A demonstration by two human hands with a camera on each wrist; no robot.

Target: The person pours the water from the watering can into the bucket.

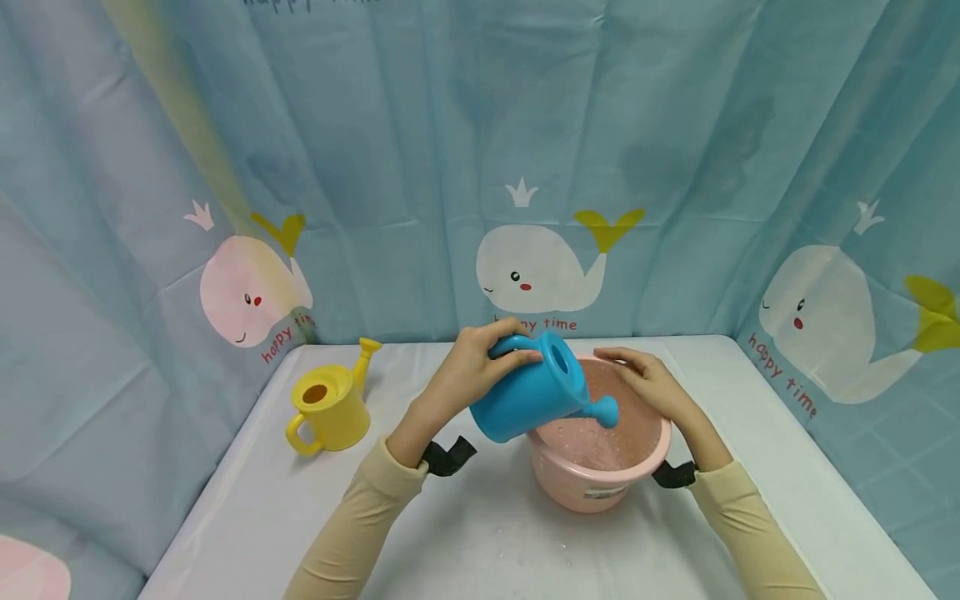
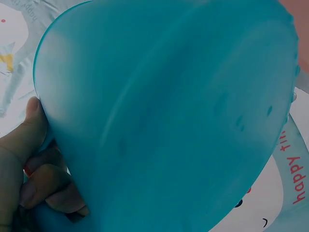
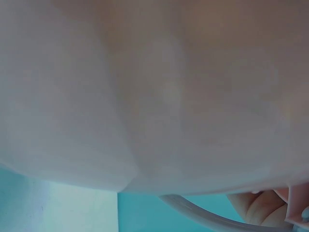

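My left hand [image 1: 474, 367] grips the handle of a blue watering can [image 1: 521, 398]. The can is tilted to the right, so its spout head [image 1: 604, 412] hangs over the opening of a pink basin [image 1: 577, 487]. Some water [image 1: 596, 454] shows at the basin's bottom. In the left wrist view the can's base [image 2: 183, 116] fills most of the picture, with drops along its edge. My right hand [image 1: 651, 385] holds the basin's far right rim. The basin's outer wall [image 3: 145, 96] covers much of the right wrist view, with curled fingers [image 3: 265, 209] partly visible below.
A yellow watering can [image 1: 341, 417] stands upright at the left of the white table [image 1: 465, 533], its spout toward the back. Blue curtains [image 1: 397, 167] printed with whales enclose the table at the back and sides. A few drops lie near the front.
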